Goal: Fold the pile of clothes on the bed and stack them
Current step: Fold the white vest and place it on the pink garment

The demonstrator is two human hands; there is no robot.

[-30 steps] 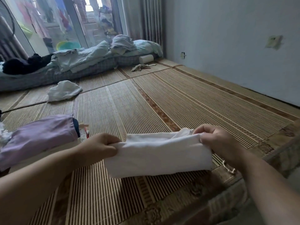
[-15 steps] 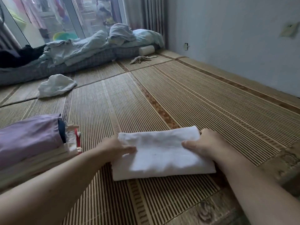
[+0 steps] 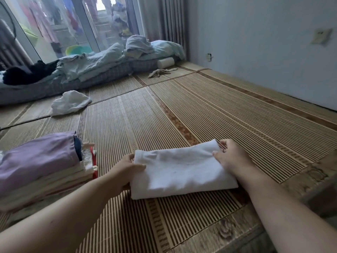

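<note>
We see both forearms extended forward, low over mat (image 3: 237, 110). Left hand (image 3: 125, 168) pinches left edge of folded white cloth (image 3: 182, 170), thumb on top. Right hand (image 3: 232, 157) pinches right edge likewise. Cloth flat on mat, right of stack (image 3: 42, 167).

Background only:
- Bamboo mat (image 3: 228, 110) covers the whole sleeping surface, with a brown patterned strip (image 3: 179, 125) running lengthwise down it.
- Plain pale wall (image 3: 255, 42) on the right. A tilted switch plate (image 3: 321, 36) sits high on it, and there's a small socket (image 3: 209, 57) low near the corner.
- Grey curtain (image 3: 171, 21) hangs in the far corner, next to a glass door (image 3: 54, 24).
- Through the glass: hanging laundry (image 3: 45, 28) (blurred) and a green basin (image 3: 76, 50).
- Far end of the mat: rumpled pale-blue bedding (image 3: 102, 61) heaped on a checked pad (image 3: 109, 74).
- White roll (image 3: 166, 62) lies on its side at the pad's right end, touching it.
</note>
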